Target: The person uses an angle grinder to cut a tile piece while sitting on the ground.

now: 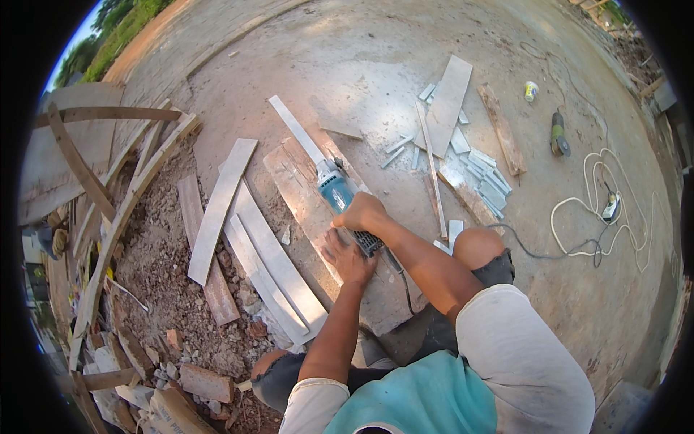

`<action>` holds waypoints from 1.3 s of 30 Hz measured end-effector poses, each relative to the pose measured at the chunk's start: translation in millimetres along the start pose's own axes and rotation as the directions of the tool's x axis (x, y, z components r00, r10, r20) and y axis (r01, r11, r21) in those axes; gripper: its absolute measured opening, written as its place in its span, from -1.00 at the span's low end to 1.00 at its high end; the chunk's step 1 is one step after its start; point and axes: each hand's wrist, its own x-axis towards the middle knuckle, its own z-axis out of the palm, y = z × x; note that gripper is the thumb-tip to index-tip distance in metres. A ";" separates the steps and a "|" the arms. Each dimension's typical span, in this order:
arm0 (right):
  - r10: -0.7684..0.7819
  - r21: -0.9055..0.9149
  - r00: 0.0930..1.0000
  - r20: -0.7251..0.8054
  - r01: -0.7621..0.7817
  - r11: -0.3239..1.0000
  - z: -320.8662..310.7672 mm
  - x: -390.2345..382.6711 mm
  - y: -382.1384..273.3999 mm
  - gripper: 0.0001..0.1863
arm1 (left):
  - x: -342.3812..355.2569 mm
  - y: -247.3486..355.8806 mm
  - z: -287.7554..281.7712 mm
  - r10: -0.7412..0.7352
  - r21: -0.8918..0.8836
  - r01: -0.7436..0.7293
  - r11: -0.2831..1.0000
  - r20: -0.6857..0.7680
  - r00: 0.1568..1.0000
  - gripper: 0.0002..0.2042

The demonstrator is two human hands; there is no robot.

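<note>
My right hand [363, 213] is wrapped round the body of a blue angle grinder [337, 189], its head pointing away from me. Beside the grinder's rear end, my left hand [350, 260] lies with its fingers spread over the wooden board [300, 188]. What is under that palm is hidden. A narrow pale tile strip [296, 129] runs out from the grinder's head past the far end of the board. The grinder's disc cannot be made out. A dark cord [403, 278] trails from its back toward my legs.
Long tile pieces [224, 206] lie on rubble at the left, near a leaning timber frame [137, 173]. To the right are cut tile scraps [488, 177], a large tile [444, 108], wood planks [502, 130], a second grinder [558, 136], a white cup [530, 91] and a coiled extension cable [578, 249].
</note>
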 end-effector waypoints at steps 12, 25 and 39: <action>0.029 0.009 0.999 0.026 -0.029 1.000 2.5 -17.0 1.7 -0.29 | -8.1 -2.6 -2.4 -0.007 0.040 0.005 0.999 0.052 0.999 -0.19; -0.039 0.023 0.998 -0.042 0.040 0.999 3.5 -15.2 11.0 -0.28 | 0.4 -5.4 6.6 0.040 0.008 -0.039 0.999 -0.056 0.998 -0.40; 0.003 0.001 1.000 0.015 -0.003 1.000 -1.4 -25.2 10.6 -0.28 | -0.1 -6.9 9.3 0.046 0.027 -0.044 0.999 -0.065 0.997 -0.42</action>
